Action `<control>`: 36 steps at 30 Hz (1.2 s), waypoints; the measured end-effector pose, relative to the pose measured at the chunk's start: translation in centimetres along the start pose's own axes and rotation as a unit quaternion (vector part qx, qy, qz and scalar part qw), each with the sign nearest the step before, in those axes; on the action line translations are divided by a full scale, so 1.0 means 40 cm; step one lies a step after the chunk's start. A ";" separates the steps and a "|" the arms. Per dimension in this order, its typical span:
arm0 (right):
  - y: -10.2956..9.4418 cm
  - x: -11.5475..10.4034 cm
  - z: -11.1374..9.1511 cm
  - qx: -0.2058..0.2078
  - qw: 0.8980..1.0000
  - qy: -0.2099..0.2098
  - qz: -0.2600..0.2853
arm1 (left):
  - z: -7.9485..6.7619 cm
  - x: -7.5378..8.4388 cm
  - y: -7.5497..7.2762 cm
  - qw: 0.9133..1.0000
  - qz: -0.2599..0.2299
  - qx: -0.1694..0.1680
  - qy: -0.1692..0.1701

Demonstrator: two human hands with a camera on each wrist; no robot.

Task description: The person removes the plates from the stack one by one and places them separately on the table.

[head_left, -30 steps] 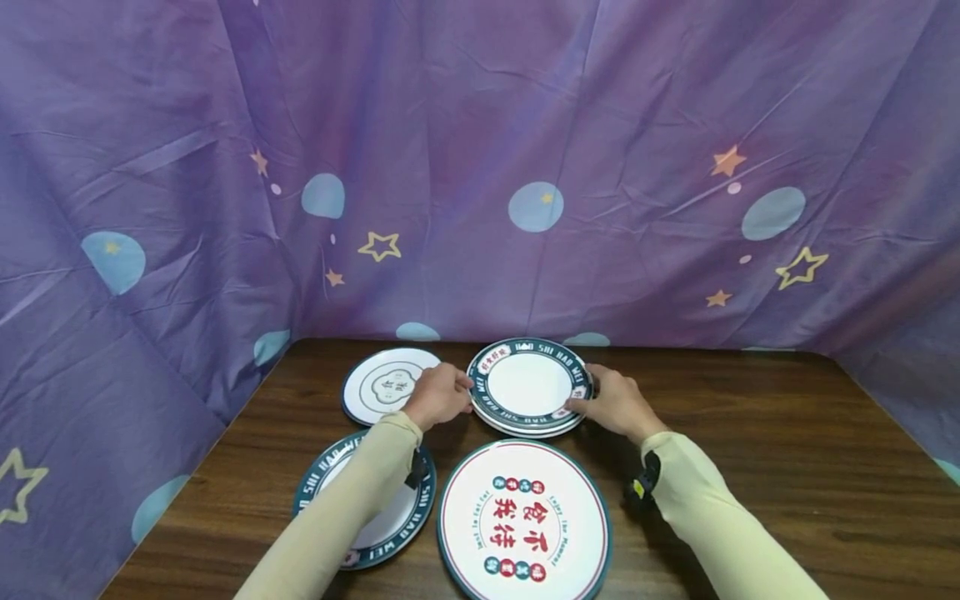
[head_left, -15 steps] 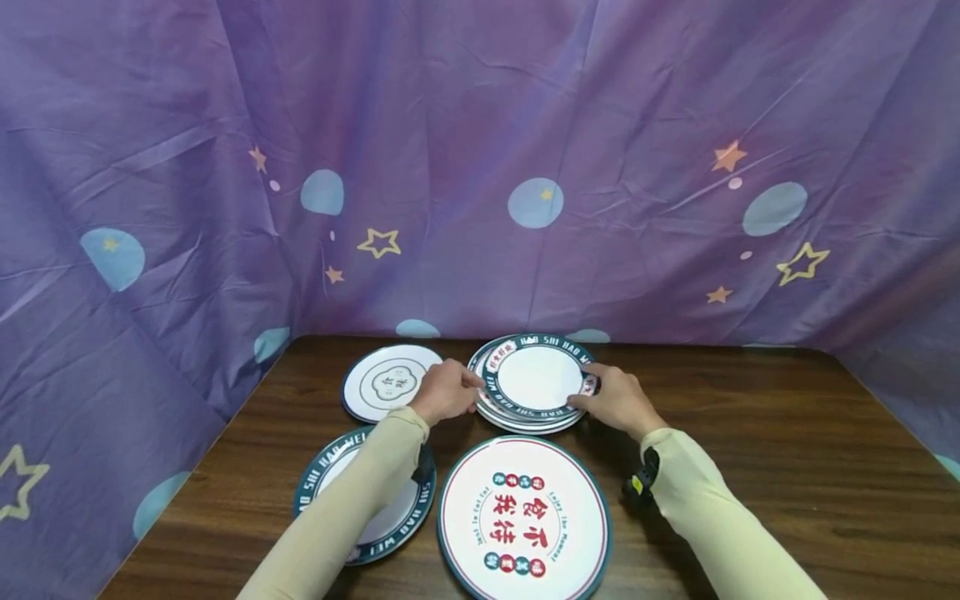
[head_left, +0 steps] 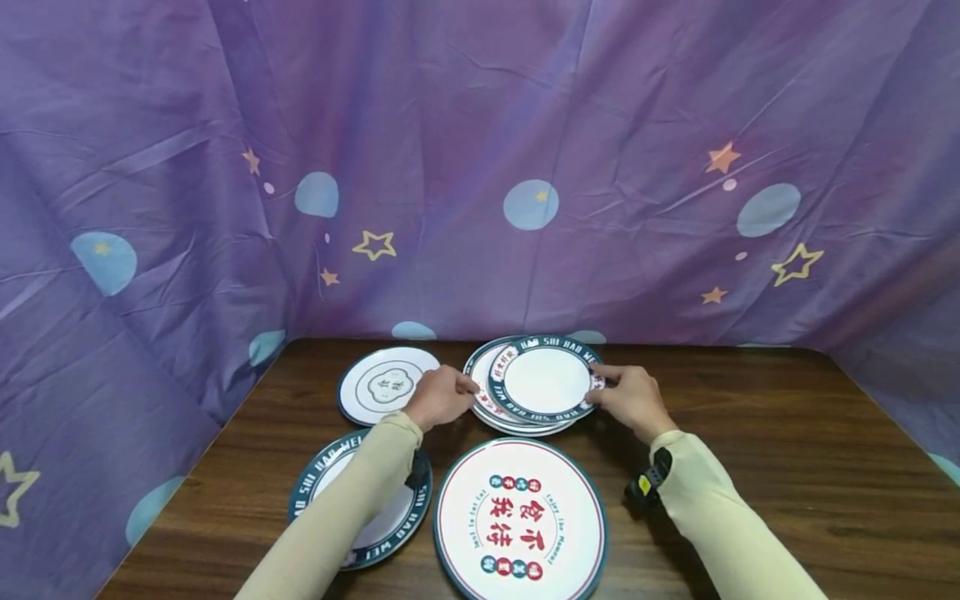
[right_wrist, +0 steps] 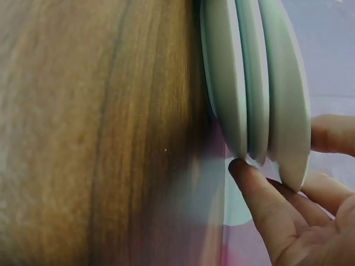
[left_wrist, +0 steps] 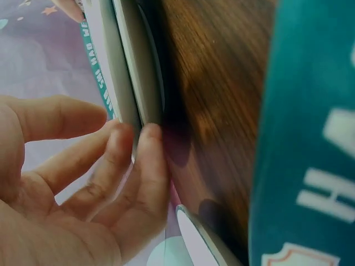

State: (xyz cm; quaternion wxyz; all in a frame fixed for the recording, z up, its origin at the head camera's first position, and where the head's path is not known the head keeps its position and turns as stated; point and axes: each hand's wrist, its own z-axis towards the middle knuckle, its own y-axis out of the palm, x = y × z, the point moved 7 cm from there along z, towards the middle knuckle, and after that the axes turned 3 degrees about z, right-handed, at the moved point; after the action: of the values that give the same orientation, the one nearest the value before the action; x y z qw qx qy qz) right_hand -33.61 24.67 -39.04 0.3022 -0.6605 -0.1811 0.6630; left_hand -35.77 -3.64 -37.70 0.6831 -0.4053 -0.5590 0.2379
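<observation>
A round plate [head_left: 547, 379] with a dark green lettered rim lies on top of a plate stack [head_left: 486, 385] at the back middle, shifted to the right of it. My right hand [head_left: 632, 400] pinches its right edge, thumb above and fingers below. In the right wrist view, that top plate [right_wrist: 285, 100] is tilted away from the plates under it, and one fingertip touches a lower rim. My left hand [head_left: 441, 396] is at the stack's left side. In the left wrist view, its fingertips touch the edges of the stacked plates [left_wrist: 130, 66], and the thumb is apart from them.
A white plate [head_left: 367, 387] with a grey emblem lies at the back left. Another green-rimmed plate [head_left: 401, 517] is partly under my left forearm. A large white plate [head_left: 468, 517] with red characters lies at the front middle. A purple curtain [head_left: 480, 167] hangs behind the wooden table [head_left: 750, 433].
The top plate has slid to the right off the stack's centre with my right hand, uncovering the left part of the plate below. My left hand stays near the stack's left edge.
</observation>
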 end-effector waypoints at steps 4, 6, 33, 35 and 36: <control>-0.011 0.009 0.000 0.004 0.999 0.027 0.037 | 0.003 -0.001 -0.003 1.000 0.011 0.001 0.000; -0.016 0.012 0.001 0.009 0.998 0.036 0.054 | 0.003 -0.003 -0.003 1.000 0.014 -0.001 -0.003; -0.129 0.160 -0.027 -0.033 0.969 0.102 0.221 | 0.032 0.002 0.002 1.000 0.028 -0.001 -0.015; -0.143 0.167 -0.026 -0.029 0.966 0.099 0.236 | 0.032 -0.003 0.003 1.000 0.021 -0.002 -0.022; -0.151 0.171 -0.025 -0.026 0.964 0.098 0.246 | 0.033 -0.004 0.003 1.000 0.018 -0.003 -0.024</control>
State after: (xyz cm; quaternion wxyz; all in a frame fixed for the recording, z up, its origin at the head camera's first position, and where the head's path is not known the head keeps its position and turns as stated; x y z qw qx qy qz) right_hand -31.27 33.42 -40.47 0.1287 -0.7538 0.0006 0.6443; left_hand -37.05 -3.34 -37.82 0.6638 -0.4114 -0.5684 0.2588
